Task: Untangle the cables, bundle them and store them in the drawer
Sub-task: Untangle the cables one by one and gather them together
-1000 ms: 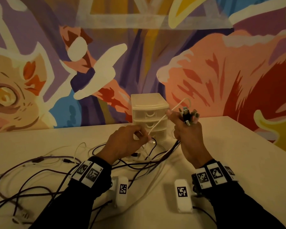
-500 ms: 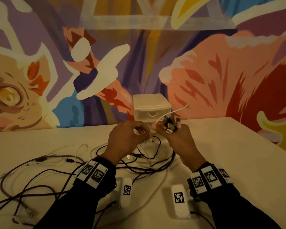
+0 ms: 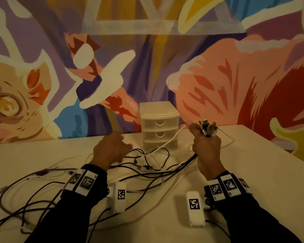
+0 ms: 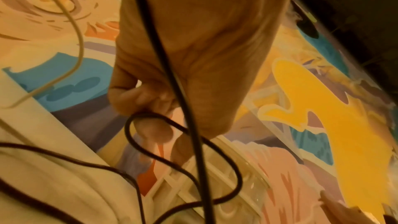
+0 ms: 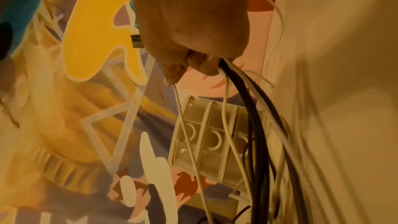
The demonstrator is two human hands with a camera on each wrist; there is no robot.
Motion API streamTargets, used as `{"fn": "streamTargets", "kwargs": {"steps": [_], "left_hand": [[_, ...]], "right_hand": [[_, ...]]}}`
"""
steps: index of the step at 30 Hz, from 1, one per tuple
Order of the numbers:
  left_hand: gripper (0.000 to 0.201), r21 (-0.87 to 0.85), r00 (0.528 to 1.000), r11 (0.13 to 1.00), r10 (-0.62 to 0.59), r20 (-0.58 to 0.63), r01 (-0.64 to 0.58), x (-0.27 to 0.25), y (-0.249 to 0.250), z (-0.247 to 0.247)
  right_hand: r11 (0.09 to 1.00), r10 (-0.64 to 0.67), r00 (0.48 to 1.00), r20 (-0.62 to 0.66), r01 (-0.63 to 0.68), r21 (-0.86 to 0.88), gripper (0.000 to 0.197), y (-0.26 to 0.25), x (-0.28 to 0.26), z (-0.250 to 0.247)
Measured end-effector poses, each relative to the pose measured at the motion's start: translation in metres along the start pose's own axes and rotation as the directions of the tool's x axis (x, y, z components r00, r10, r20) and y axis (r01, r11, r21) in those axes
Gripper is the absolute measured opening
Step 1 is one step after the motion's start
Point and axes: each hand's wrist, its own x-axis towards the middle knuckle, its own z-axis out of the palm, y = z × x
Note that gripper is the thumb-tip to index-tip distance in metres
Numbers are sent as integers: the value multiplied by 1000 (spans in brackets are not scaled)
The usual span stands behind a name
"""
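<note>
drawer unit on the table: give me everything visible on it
The drawer unit is a small, translucent, whitish plastic tower with a flat lid and three stacked drawers, each with a curved recessed pull. All three look closed. It stands upright at the back of the table, near the mural wall. A white cable crosses in front of its lower drawers; contact unclear.

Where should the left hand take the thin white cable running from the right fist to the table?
Pinch the thin white cable on its raised span in front of the translucent drawer unit, coming from the left. There it hangs clear of the dark cables; the right hand holds its end.
</note>
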Motion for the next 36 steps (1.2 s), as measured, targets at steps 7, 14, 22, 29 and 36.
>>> {"fn": "streamTargets", "kwargs": {"steps": [7,14,22,29,36], "left_hand": [[42,2,789,795,603,-116,-607,-22,32,9],[42,188,832,840,422,361,-508,-26,27,23],[15,-370,771,703,634,-59,-607,-35,47,3],[26,-482,843,708,320,-432,-516,-31,18,-72],[14,-571,894,781,-37,-447,-253,-55,-104,-194]], "right_hand": [[998,42,999,17,-43,35,36,-7,-3,3],[936,106,993,50,-117,332,39,-26,0,-10],[941,134,989,55,-144,306,28,-21,3,-14],[976,199,884,424,-218,-3,43,-18,-1,-13],[967,78,843,531,-194,166,50,-48,-8,-3]]}}
